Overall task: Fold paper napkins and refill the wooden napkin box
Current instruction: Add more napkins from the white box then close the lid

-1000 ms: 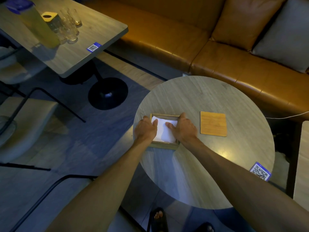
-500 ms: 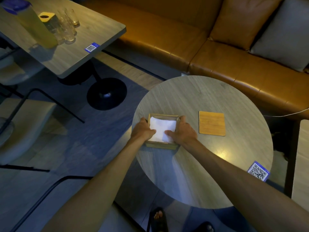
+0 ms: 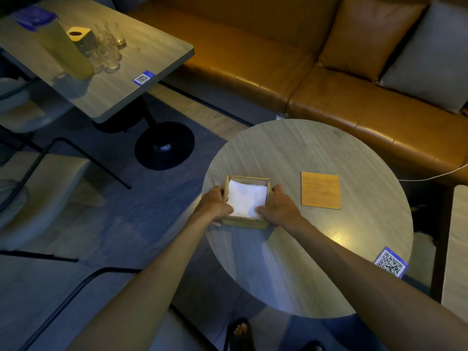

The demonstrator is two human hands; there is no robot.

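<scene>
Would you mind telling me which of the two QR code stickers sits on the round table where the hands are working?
The QR code sticker at the round table's near right edge, right of the wooden napkin box; the other sticker is on the rectangular table.

Napkin box [image 3: 247,221] on the round table [image 3: 316,153], at its 9 o'clock edge
Napkins [image 3: 247,198] lie inside; the lid [image 3: 320,190] at the box's 3 o'clock, apart; QR sticker [image 3: 390,262] at 4 o'clock

Head view, downward over table [image 3: 316,153]
</scene>
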